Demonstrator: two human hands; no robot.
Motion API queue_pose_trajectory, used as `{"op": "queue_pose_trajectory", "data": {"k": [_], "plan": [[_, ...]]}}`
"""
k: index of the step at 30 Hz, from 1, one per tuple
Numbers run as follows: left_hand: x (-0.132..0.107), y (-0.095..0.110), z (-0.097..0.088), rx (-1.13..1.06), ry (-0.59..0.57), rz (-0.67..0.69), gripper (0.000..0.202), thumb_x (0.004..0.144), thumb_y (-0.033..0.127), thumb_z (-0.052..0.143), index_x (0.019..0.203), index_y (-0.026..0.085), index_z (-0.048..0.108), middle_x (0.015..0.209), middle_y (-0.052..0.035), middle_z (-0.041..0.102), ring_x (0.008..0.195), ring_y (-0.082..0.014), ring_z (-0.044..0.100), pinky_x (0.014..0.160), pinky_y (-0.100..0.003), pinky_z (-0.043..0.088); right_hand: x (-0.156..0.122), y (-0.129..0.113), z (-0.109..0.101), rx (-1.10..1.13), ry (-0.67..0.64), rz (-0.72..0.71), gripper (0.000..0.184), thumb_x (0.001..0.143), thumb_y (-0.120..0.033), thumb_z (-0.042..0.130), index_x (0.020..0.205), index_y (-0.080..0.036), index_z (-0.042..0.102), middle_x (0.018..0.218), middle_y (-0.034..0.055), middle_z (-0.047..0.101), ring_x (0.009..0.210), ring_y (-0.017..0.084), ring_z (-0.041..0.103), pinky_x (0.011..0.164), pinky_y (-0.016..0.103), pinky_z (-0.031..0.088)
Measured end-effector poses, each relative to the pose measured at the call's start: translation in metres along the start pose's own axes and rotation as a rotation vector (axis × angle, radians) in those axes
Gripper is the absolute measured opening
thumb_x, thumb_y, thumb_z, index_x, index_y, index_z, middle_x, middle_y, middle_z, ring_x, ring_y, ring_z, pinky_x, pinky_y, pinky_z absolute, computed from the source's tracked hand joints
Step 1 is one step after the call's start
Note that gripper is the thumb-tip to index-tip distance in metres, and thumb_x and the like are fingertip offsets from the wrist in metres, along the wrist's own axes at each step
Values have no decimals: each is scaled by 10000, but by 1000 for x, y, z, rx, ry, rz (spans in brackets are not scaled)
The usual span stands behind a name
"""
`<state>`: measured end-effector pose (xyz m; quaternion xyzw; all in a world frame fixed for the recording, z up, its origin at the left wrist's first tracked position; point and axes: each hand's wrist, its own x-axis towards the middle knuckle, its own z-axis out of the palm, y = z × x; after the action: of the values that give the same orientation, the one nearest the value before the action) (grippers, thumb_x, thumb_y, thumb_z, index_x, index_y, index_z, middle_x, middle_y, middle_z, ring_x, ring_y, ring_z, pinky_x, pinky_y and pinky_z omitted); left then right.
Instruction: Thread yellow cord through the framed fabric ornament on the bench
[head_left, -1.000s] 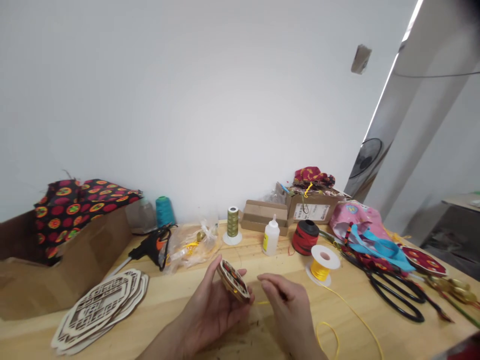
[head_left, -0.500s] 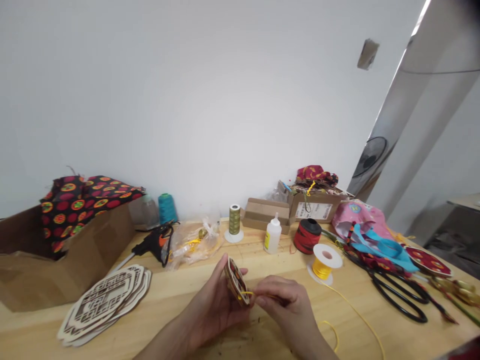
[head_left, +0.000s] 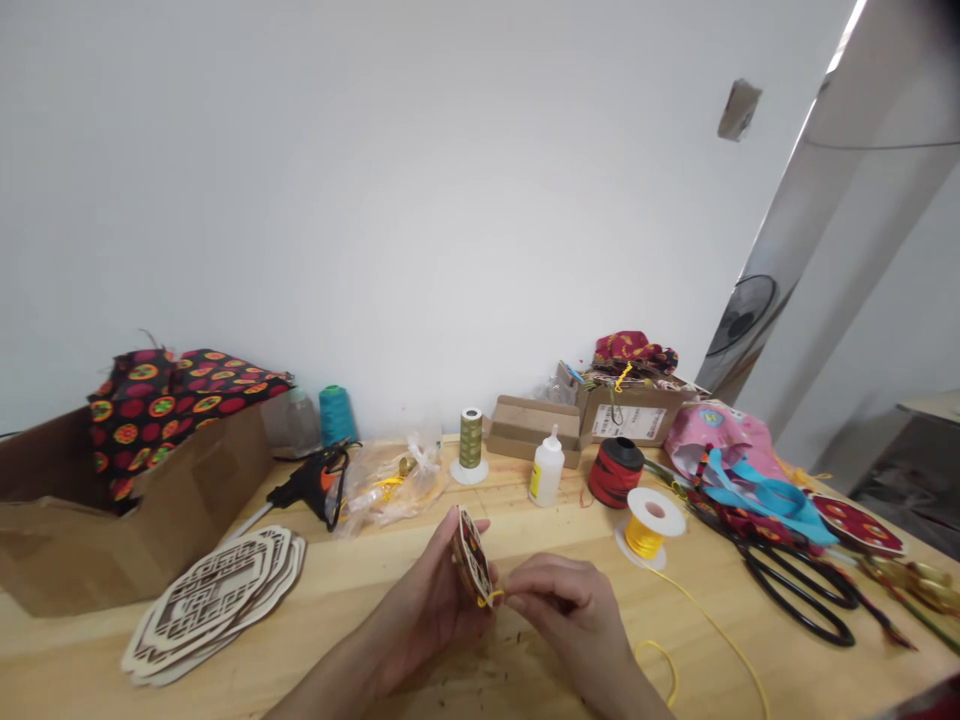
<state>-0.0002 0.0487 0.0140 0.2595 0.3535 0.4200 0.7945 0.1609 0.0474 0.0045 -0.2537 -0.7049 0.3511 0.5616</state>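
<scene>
The left grip [head_left: 435, 608] is closed around a small layered disc [head_left: 474, 555], thumb on the near side and a fingertip showing past the far edge; the disc stands tilted between the two grips, its cut-out face turned toward the right grip [head_left: 568, 605]. The right grip pinches a yellow strand [head_left: 491, 598] just beside the disc's lower edge, where the strand meets the disc; whether it passes through there is too small to tell. Beyond and to the right of the right grip stands a yellow spool [head_left: 643, 538], its cord [head_left: 705, 612] trailing over the wooden surface [head_left: 352, 585], with a loop just beside the right wrist. Farther right lie black scissors [head_left: 799, 590] and blue ribbon [head_left: 772, 492]. Straight beyond the right grip stand a bottle [head_left: 547, 475] and, right of that, a red reel [head_left: 615, 475]. Beyond the left grip stand a green spool [head_left: 470, 442] and, leftward, a plastic bag [head_left: 390, 488] and a glue gun [head_left: 309, 487]. Well to its left lie stacked cut-outs [head_left: 214, 600], near a carton [head_left: 150, 545].
</scene>
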Motion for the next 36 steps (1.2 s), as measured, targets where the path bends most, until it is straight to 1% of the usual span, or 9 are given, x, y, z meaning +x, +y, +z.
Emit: {"op": "queue_pose_trajectory", "data": {"k": [8, 12, 16, 20, 23, 26, 30, 34, 36], "plan": [[2, -1, -1, 20, 17, 3, 560, 762, 596, 410, 1166, 211, 361, 729, -26, 625, 651, -154, 586, 651, -271, 420, -1, 0, -1, -37, 5, -4, 124, 697, -109, 653, 711, -218, 710, 613, 11, 672, 537, 109, 592, 488, 168, 442], [3, -2, -5, 32, 16, 9, 559, 754, 611, 405, 1154, 221, 381, 715, -16, 612, 638, -145, 565, 626, -259, 409, -1, 0, 0, -19, 8, -14, 126, 696, -105, 651, 720, -213, 711, 617, 11, 671, 531, 101, 584, 490, 159, 438], [3, -1, -7, 56, 28, 20, 565, 745, 624, 404, 1157, 238, 394, 707, -8, 604, 628, -133, 544, 593, -240, 388, -1, 1, 1, -60, -23, 9, 95, 705, -126, 648, 720, -195, 711, 608, 27, 667, 516, 104, 570, 469, 166, 417], [2, 0, -6, 71, 45, 8, 576, 743, 631, 399, 1169, 244, 381, 718, -4, 599, 616, -121, 530, 567, -221, 367, -3, 3, 2, -95, -56, 23, 91, 720, -127, 631, 723, -178, 707, 629, 48, 672, 545, 124, 586, 495, 191, 419], [1, 0, -4, 86, 50, 9, 579, 744, 634, 391, 1169, 241, 374, 708, 2, 591, 626, -126, 528, 594, -237, 381, -5, 6, 4, -119, -94, 13, 87, 725, -127, 624, 715, -168, 700, 627, 50, 664, 555, 130, 585, 505, 202, 417], [2, -2, -4, 91, 34, 37, 560, 754, 619, 395, 1163, 236, 372, 710, -2, 595, 648, -140, 537, 632, -268, 400, -6, 8, 5, -127, -118, -28, 90, 734, -127, 614, 729, -167, 694, 638, 47, 652, 567, 125, 582, 506, 195, 416], [5, -7, -6, 58, 23, 55, 517, 771, 573, 426, 1149, 227, 364, 718, -8, 603, 655, -151, 550, 614, -271, 404, -7, 10, 6, -182, -93, -132, 93, 731, -122, 625, 790, -175, 674, 702, 44, 635, 613, 108, 577, 517, 169, 418], [9, -12, -8, 24, 22, 58, 544, 769, 583, 417, 1168, 222, 334, 735, -21, 617, 696, -176, 576, 624, -287, 419, -9, 12, 7, -416, -80, -277, 180, 751, -129, 600, 919, -188, 624, 797, 45, 597, 597, 87, 534, 526, 172, 415], [10, -13, -8, 7, 4, 54, 553, 770, 585, 413, 1177, 220, 328, 739, -22, 625, 699, -173, 583, 665, -295, 423, -10, 11, 8, -574, -86, -309, 151, 778, -127, 549, 882, -206, 624, 791, 24, 581, 524, 64, 477, 492, 167, 386]]}}
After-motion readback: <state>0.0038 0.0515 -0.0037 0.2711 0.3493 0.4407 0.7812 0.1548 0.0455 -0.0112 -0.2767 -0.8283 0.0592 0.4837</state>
